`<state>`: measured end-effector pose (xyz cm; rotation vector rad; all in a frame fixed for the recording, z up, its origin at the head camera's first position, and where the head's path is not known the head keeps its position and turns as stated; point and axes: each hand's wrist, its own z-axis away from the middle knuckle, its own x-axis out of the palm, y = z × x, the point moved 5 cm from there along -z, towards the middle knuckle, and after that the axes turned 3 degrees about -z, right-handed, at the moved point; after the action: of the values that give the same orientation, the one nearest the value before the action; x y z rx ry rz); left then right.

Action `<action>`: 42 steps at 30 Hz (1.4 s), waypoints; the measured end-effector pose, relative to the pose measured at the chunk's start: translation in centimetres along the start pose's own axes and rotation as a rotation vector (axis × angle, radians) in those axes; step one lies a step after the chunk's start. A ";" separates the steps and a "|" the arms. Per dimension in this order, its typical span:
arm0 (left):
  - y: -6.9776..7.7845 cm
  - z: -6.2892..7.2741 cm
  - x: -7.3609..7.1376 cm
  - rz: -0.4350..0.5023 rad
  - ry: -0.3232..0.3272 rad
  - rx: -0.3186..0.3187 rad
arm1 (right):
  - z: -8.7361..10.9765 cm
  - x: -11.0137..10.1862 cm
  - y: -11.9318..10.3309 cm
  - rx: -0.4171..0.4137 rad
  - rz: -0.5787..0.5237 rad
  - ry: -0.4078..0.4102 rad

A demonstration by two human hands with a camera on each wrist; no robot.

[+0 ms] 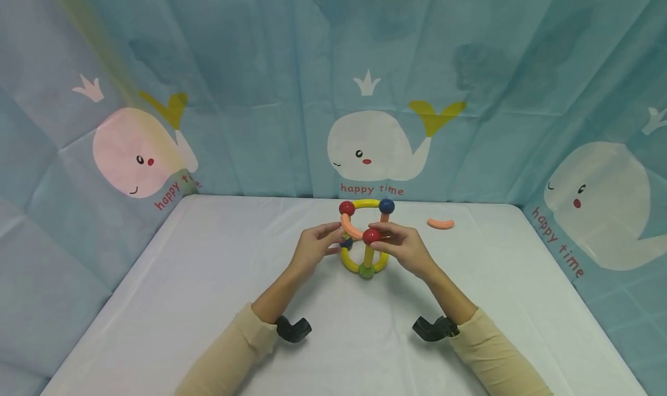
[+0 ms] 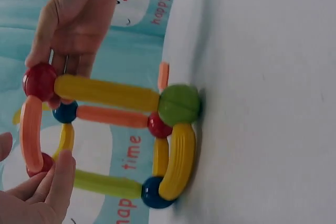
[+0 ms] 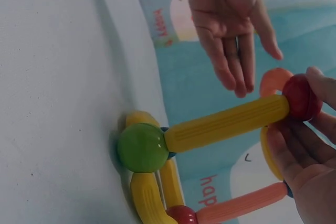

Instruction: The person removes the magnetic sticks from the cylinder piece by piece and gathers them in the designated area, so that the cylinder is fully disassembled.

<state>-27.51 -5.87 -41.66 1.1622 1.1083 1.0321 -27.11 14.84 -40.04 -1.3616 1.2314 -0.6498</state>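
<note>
A ball-and-stick frame of toy pieces stands on the table, its green ball point(image 2: 179, 104) at the base. A yellow straight stick point(image 2: 107, 94) rises from it to a red ball point(image 1: 372, 236). My right hand point(image 1: 409, 248) pinches that red ball between thumb and fingers. From there an orange curved stick point(image 1: 350, 227) runs to a second red ball point(image 1: 347, 209). My left hand point(image 1: 310, 248) is beside this curved stick and the lime stick point(image 2: 107, 183), fingers mostly straight. In the right wrist view the left hand point(image 3: 223, 19) looks extended; whether its fingertips touch the frame is hard to tell.
A loose orange curved stick point(image 1: 440, 224) lies on the white table point(image 1: 208, 303), right of the frame. A blue ball point(image 1: 387, 206) tops the frame's far right corner. Behind the table hangs a blue curtain point(image 1: 260, 147) with whale prints.
</note>
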 end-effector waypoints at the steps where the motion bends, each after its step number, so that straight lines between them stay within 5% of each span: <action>1: -0.1 0.0 0.2 0.038 -0.009 -0.024 | 0.0 0.0 0.0 0.000 -0.004 0.002; 9: -0.1 0.1 1.5 0.414 0.025 -0.227 | 0.1 0.3 -0.4 -0.045 0.009 -0.016; 16: 0.3 0.2 2.1 0.569 0.090 -0.275 | 0.1 0.2 -0.2 -0.016 -0.002 -0.013; 42: -0.1 -0.7 1.6 0.393 0.141 -0.247 | 0.1 0.3 -0.6 -0.043 -0.007 -0.044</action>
<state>-27.90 -4.25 -41.96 1.1429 0.8443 1.5296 -26.73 14.47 -39.58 -1.4090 1.2118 -0.5984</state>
